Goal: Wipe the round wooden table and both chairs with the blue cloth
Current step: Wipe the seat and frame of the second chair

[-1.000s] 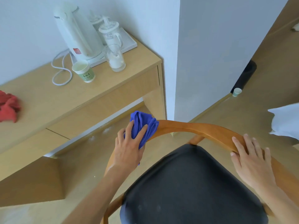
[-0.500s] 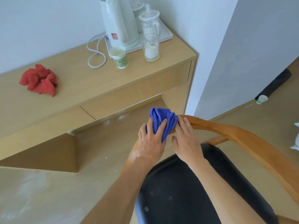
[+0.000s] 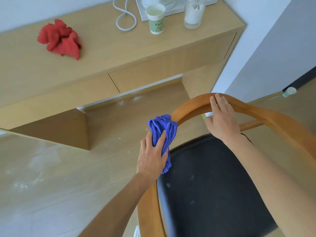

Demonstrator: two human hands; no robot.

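A chair with a curved orange-brown wooden back rail (image 3: 191,106) and a dark seat cushion (image 3: 213,182) fills the lower right. My left hand (image 3: 152,158) presses the bunched blue cloth (image 3: 162,130) around the rail on its left side. Fingers of my right hand (image 3: 222,118) lie over the top of the rail's bend, a short way right of the cloth. The round wooden table and the second chair are out of view.
A light wooden desk (image 3: 102,53) stands against the wall behind the chair. On it lie a red cloth (image 3: 59,40), a paper cup (image 3: 156,18), a glass (image 3: 194,13), a white cable (image 3: 125,16) and a tray. A wall corner (image 3: 239,62) rises at right.
My left hand has slid the blue cloth down the rail's left side, away from the bend. My right hand came from the rail's right end to the bend. The camera has tilted down and left.
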